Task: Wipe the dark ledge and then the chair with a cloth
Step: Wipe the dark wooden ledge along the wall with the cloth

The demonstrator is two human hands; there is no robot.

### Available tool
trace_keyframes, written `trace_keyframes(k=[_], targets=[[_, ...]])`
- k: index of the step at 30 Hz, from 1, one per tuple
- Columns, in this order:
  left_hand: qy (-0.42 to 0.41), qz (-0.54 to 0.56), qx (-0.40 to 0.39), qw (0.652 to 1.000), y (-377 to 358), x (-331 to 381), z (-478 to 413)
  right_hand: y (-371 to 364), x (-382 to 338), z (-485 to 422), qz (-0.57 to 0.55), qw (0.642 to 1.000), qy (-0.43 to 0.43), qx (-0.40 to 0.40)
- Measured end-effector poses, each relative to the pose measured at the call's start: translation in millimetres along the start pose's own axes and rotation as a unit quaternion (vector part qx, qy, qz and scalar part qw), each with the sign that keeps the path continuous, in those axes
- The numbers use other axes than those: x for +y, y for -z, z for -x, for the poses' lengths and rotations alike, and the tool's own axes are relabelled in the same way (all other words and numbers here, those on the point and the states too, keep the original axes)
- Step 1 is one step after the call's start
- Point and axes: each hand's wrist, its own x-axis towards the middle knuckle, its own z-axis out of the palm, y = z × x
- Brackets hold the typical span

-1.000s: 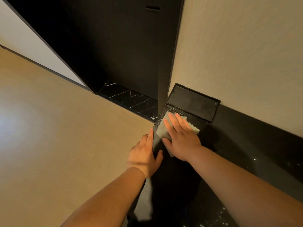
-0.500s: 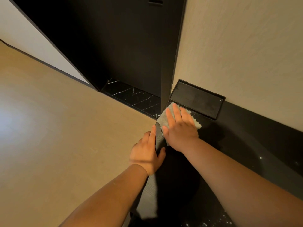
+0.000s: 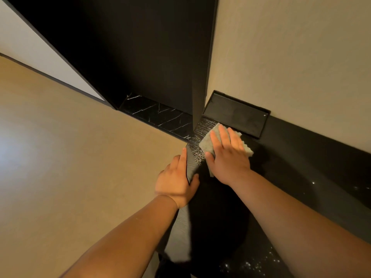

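At nine o'clock of your view lies the beige floor (image 3: pixel 80 157). A dark veined slab (image 3: pixel 160 117) sits toward twelve, at the foot of a tall black panel (image 3: pixel 140 47).

Just below centre, your left hand (image 3: pixel 176 181) clasps the near edge of the dark ledge (image 3: pixel 301 177). The fingers run down the outer face and the thumb lies on top, so the edge is pinched between them as a brace.

At one o'clock from that hand, the grey cloth (image 3: pixel 206 144) lies on the ledge's corner end. Your right hand (image 3: pixel 228 157) is spread flat on it, fingers straight and pressing, not curled round it. The fingertips point to twelve, just short of a shallow black tray (image 3: pixel 234 115) that stands against the wall (image 3: pixel 291 57).

You look to be in the first step, working the ledge's end by the tray. Much of the ledge runs away toward four o'clock, speckled with bright flecks at the bottom of the view. The next move probably calls for drawing the cloth that way under even, flat pressure, skirting the tray. No chair is in view, so that step is not yet begun.
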Motion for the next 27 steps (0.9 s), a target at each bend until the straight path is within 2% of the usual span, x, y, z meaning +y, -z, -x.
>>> trace_keyframes(k=[5,10,14,18,23,27], targets=[[-0.007,0.011,0.009,1.0,1.7,0.8,2.3,-3.4,-16.5,-11.3,0.001,1.0,0.01,-0.01],[-0.015,0.007,0.018,1.0,3.7,1.3,3.9,1.0,15.8,10.7,0.013,0.995,0.096,0.001],[-0.012,-0.001,0.027,1.0,1.5,1.2,3.3,-3.2,39.6,26.7,0.022,0.998,0.037,0.034],[-0.01,-0.005,0.025,1.0,-1.5,-0.1,0.9,-11.4,16.0,22.9,0.001,0.998,-0.051,0.041],[-0.001,0.003,0.017,1.0,-0.8,0.5,1.7,-17.0,27.3,34.6,-0.02,0.998,-0.052,0.031],[0.002,0.008,0.012,1.0,-0.4,0.4,0.6,-16.6,38.3,48.1,-0.046,0.99,-0.126,0.035]])
